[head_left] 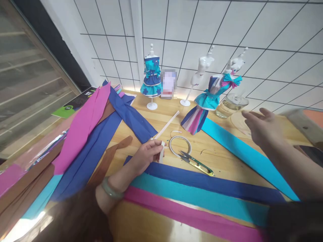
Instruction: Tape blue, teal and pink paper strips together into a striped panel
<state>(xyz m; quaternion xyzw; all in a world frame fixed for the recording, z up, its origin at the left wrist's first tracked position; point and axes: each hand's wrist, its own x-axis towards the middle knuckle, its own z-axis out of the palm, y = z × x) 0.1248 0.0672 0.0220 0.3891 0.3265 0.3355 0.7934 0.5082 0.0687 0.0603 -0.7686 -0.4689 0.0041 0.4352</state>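
Observation:
My left hand (146, 155), with a green bangle (111, 189) at its wrist, pinches a small white strip (162, 152) between thumb and fingers. Just beyond it lies a narrow pale strip (166, 124). To its right are a roll of tape (180, 145) and yellow-and-black thread snips (198, 163). At the right, my right hand (261, 127) is raised with its fingers apart and holds nothing. It is nearest to a lidded glass cup of pale liquid (228, 106) and a round wooden coaster (242, 122).
Blue (202, 178), turquoise (199, 195) and magenta (191, 215) crepe strips cross the near table; a turquoise strip (242, 148) slants right. More crepe paper (78, 124) heaps left. Three mini dress forms (151, 106) stand by the tiled wall, two dressed. A phone (309, 153) lies far right.

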